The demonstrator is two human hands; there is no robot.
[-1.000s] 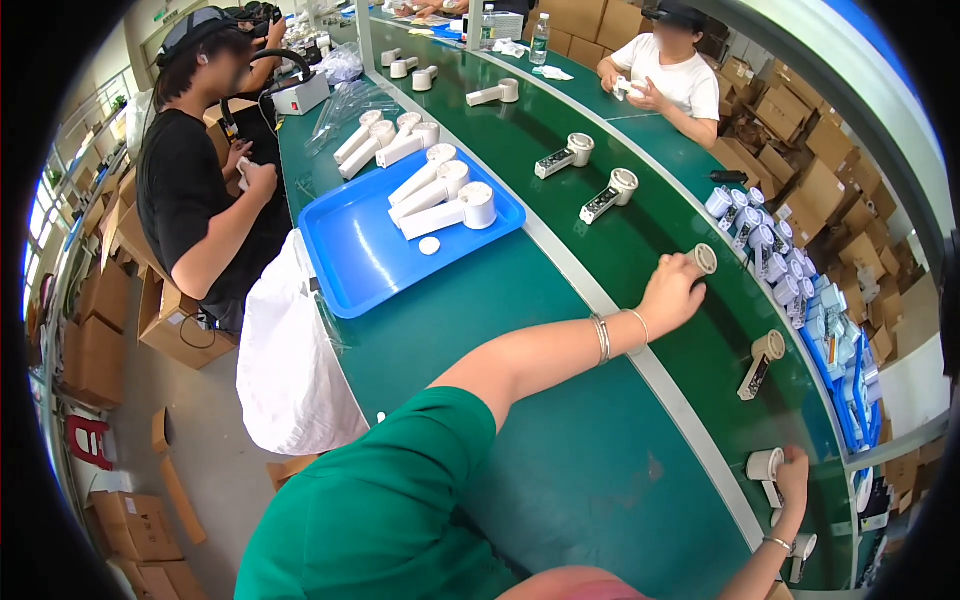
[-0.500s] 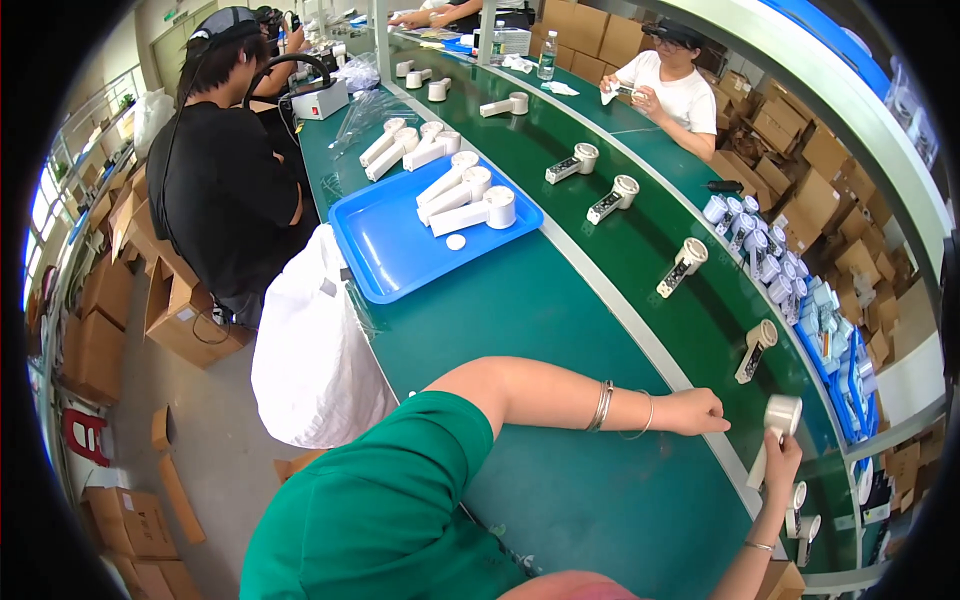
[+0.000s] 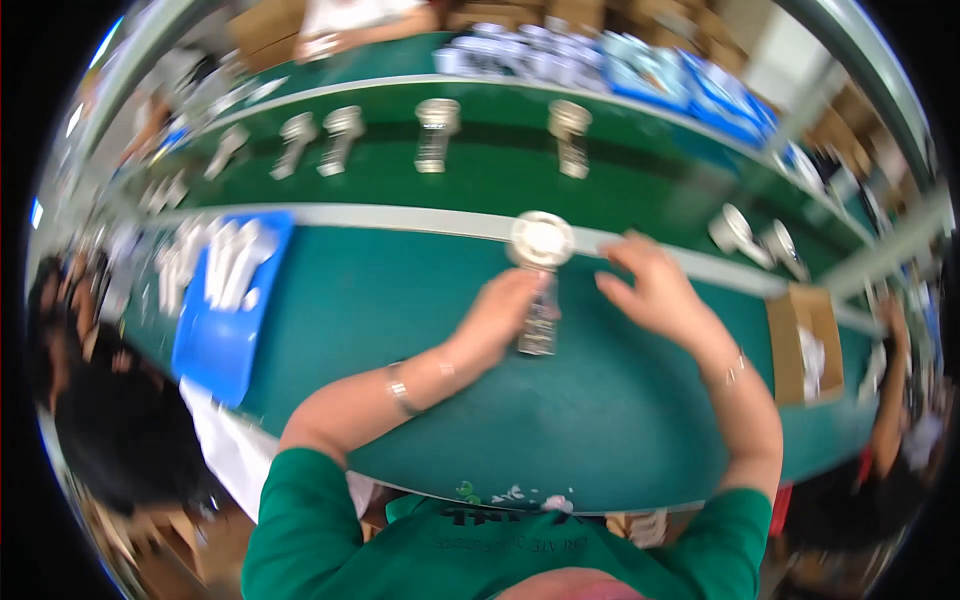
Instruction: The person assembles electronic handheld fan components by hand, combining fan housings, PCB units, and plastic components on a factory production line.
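My left hand [image 3: 503,312] is closed around the handle of a white handheld fan body [image 3: 541,240], held over the green table with its round head pointing away from me. Dark parts, blurred, show along the open handle. To its right, my right hand [image 3: 655,288] hovers empty, thumb and fingers apart, close to the fan's head but not touching it. Several similar fan bodies lie on the green conveyor belt beyond, the nearest of them a fan body [image 3: 572,140] straight ahead.
At the left, a blue tray [image 3: 212,350] holds several white fan bodies [image 3: 236,262]. A small cardboard box [image 3: 790,350] with white pieces stands at the right. A pale rail [image 3: 400,217] separates table and belt. Blue trays [image 3: 735,95] and white parts line the far side; people sit around.
My view has swung right. The fan body, in my right hand over the belt before, is now in my left hand above the table; the right hand has let go.
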